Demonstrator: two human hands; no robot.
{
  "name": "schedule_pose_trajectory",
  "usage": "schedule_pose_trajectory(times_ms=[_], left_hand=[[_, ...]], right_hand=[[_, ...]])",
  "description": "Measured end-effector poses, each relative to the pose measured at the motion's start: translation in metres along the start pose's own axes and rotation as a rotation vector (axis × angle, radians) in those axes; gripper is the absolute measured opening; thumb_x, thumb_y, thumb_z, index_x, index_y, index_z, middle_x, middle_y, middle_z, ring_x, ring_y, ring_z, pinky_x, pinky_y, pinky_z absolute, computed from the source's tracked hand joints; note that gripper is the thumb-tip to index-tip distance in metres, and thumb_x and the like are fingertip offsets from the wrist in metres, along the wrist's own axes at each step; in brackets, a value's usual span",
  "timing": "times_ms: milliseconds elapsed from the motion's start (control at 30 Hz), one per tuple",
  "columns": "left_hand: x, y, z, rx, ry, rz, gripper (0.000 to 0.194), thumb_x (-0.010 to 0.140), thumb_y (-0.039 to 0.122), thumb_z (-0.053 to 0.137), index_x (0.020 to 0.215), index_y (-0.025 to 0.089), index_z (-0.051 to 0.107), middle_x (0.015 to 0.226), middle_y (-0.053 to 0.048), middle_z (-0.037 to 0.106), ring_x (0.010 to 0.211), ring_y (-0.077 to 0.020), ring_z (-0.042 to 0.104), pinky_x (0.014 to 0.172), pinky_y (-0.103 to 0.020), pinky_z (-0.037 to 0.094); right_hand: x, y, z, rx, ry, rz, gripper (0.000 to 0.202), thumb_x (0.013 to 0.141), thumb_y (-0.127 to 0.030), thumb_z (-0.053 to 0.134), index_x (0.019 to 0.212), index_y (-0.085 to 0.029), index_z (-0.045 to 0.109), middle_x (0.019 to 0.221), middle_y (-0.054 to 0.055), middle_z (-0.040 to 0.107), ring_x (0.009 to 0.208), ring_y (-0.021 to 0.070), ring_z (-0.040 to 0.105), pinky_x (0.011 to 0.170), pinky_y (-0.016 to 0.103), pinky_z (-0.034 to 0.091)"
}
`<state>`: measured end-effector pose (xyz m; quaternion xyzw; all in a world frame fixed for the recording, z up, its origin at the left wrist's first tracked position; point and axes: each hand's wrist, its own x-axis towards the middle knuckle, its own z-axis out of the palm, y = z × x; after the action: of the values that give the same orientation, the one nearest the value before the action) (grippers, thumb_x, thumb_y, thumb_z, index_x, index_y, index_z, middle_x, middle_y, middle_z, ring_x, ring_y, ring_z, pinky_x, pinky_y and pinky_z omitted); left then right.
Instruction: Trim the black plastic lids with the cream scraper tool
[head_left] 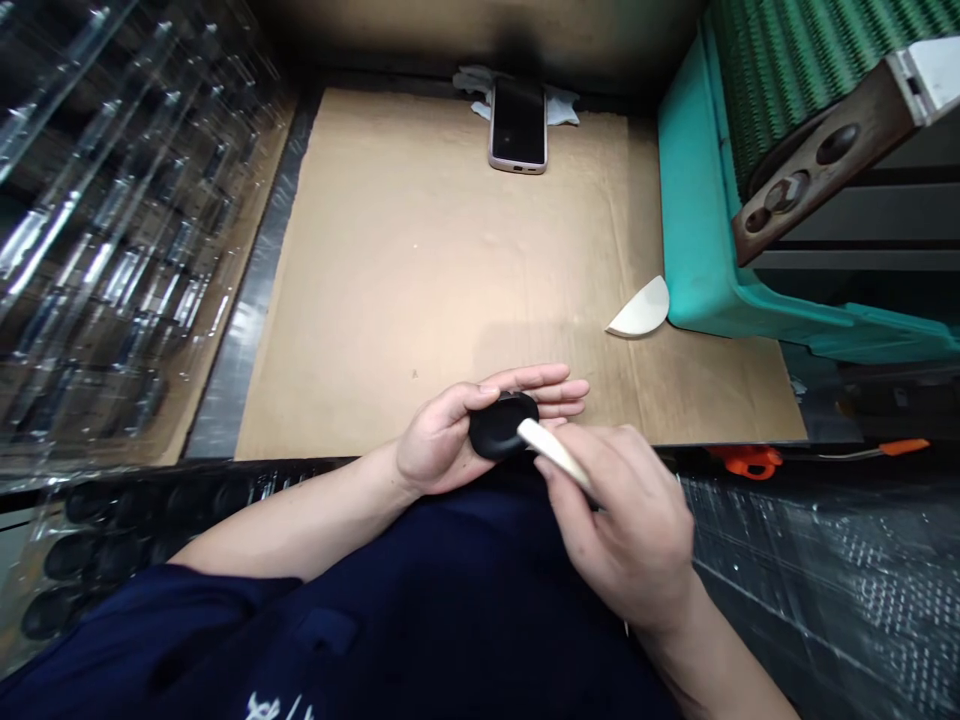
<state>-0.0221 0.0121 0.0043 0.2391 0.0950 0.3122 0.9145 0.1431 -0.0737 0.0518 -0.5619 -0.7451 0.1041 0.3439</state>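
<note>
My left hand [442,440] lies palm up near the front edge of the cardboard, its thumb pressing the rim of a small round black cup-like part [495,428]. The part rests in the palm with its hollow side up, and the other fingers stretch out beyond it. Between the thumb and fingers of my right hand [630,520] is a thin cream-white piece with a curved edge [555,452]. Its tip meets or hovers just over the right side of the black part; I cannot tell which. A similar cream half-disc [641,310] lies on the cardboard to the right.
A phone [518,125] lies on white tissue [562,106] at the back of the cardboard sheet [420,250]. Clear plastic trays [127,220] fill the left. At right stand a teal bin [694,200] and a green ridged belt [832,70] with a metal bracket. An orange-handled tool [904,446] lies at lower right.
</note>
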Motion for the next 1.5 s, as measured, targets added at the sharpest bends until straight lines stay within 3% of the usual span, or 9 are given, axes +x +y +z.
schedule_pose_trajectory(times_ms=[133,467,700,933,1100,1267,1500], left_hand=[[-0.001,0.002,0.000,-0.022,-0.003,0.000,0.056,0.097,0.034,0.034,0.143,0.010,0.056,0.149,-0.019,0.055,0.144,-0.0368,0.045,0.123,-0.056,0.024],[0.001,-0.001,0.000,0.012,-0.015,0.012,0.056,0.096,0.034,0.039,0.142,0.009,0.057,0.146,-0.018,0.057,0.140,-0.0348,0.050,0.123,-0.053,0.026],[0.001,0.000,0.001,0.014,0.011,0.003,0.055,0.095,0.035,0.040,0.141,0.010,0.058,0.145,-0.018,0.059,0.140,-0.0356,0.050,0.124,-0.055,0.024],[0.000,0.001,0.002,0.010,0.013,-0.014,0.055,0.094,0.035,0.042,0.140,0.010,0.059,0.144,-0.019,0.059,0.141,-0.0355,0.049,0.123,-0.054,0.026],[0.000,0.000,0.001,0.011,0.002,-0.004,0.056,0.095,0.034,0.039,0.142,0.008,0.056,0.146,-0.020,0.058,0.141,-0.0353,0.049,0.123,-0.054,0.025],[0.001,-0.001,0.001,0.015,0.004,0.010,0.056,0.095,0.034,0.038,0.141,0.008,0.057,0.143,-0.019,0.060,0.138,-0.0337,0.052,0.122,-0.052,0.029],[0.002,0.001,0.001,-0.023,0.018,-0.012,0.055,0.095,0.033,0.040,0.141,0.009,0.057,0.144,-0.020,0.059,0.138,-0.0335,0.052,0.122,-0.051,0.029]], right_hand=[[-0.001,0.007,-0.006,-0.078,0.066,0.039,0.032,0.090,-0.008,0.066,0.120,-0.019,0.066,0.101,0.006,0.071,0.084,0.0185,0.063,0.077,0.035,0.052],[-0.001,0.004,0.009,-0.250,-0.039,-0.094,0.025,0.092,-0.007,0.063,0.116,-0.013,0.066,0.093,0.007,0.073,0.075,0.0186,0.057,0.068,0.035,0.042],[0.001,0.001,0.020,-0.155,-0.031,-0.109,0.025,0.093,-0.007,0.059,0.117,-0.012,0.067,0.088,0.008,0.071,0.076,0.0191,0.059,0.068,0.034,0.046],[0.002,0.002,0.009,0.188,-0.226,-0.033,0.025,0.096,-0.010,0.055,0.116,-0.018,0.067,0.095,0.007,0.070,0.086,0.0194,0.061,0.078,0.036,0.051],[0.002,0.004,0.008,0.008,-0.082,-0.042,0.024,0.093,-0.008,0.058,0.115,-0.014,0.067,0.092,0.008,0.070,0.080,0.0192,0.060,0.073,0.035,0.050],[0.001,-0.002,0.020,0.010,-0.087,-0.073,0.024,0.094,-0.007,0.055,0.114,-0.012,0.067,0.088,0.008,0.070,0.077,0.0186,0.058,0.070,0.034,0.048],[-0.002,-0.005,0.021,0.198,-0.275,-0.136,0.025,0.096,-0.009,0.054,0.116,-0.016,0.067,0.093,0.007,0.070,0.087,0.0191,0.063,0.077,0.034,0.050]])
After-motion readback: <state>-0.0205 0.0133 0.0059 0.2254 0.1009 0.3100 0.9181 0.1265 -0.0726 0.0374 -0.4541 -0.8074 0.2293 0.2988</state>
